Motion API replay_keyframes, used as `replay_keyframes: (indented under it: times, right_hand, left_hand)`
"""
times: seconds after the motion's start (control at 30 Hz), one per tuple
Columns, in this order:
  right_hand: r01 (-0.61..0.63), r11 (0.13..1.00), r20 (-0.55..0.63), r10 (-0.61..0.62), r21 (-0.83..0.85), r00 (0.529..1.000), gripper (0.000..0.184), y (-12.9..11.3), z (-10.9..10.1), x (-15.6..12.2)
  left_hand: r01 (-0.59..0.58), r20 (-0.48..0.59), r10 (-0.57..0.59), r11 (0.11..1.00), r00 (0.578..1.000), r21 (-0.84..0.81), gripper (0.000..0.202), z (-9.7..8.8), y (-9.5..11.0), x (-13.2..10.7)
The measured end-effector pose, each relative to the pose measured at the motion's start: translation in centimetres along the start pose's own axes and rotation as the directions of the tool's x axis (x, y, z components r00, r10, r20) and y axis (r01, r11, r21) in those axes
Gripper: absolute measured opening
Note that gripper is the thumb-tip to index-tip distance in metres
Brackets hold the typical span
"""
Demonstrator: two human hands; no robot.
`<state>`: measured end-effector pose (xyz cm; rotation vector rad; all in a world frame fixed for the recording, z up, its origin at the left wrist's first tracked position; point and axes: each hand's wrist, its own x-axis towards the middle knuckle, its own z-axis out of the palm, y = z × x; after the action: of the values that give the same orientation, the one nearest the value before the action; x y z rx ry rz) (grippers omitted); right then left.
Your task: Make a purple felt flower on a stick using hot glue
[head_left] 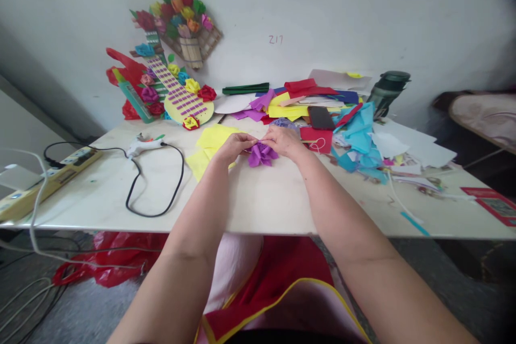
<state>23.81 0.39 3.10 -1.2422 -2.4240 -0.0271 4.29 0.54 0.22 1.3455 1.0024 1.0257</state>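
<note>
A purple crepe-paper flower (262,156) is held just over the table between my two hands. My left hand (236,146) pinches its left edge with thumb and forefinger. On the other side, my right hand (284,141) pinches the flower's upper right part. The petals hang toward me; what lies under my fingertips is hidden. Yellow crepe paper (213,142) lies flat beside and beneath my left hand. A red piece of paper (320,140) with a loop of white string is to the right of my right hand.
A glue gun (145,146) and its black cord lie left, near a power strip (76,166). Paper-flower decorations and a green glue bottle (135,98) stand behind. Coloured paper, a phone (321,117), blue crepe paper (358,140) and a dark bottle (387,94) crowd the right.
</note>
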Motion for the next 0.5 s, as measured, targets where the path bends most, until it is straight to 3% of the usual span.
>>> replay_keyframes:
  times: [0.13,0.5]
  right_hand:
    - [-0.010,1.000,-0.004,0.010,-0.007,1.000,0.026,0.00,0.15,0.11]
    - [-0.028,0.984,-0.095,0.045,0.179,0.994,0.014,-0.45,0.33,0.20]
  left_hand:
    - [0.015,0.015,-0.014,0.998,1.000,-0.055,0.033,0.14,-0.11,-0.01]
    - [0.070,-0.025,-0.076,0.976,0.997,-0.206,0.026,0.37,0.05,0.00]
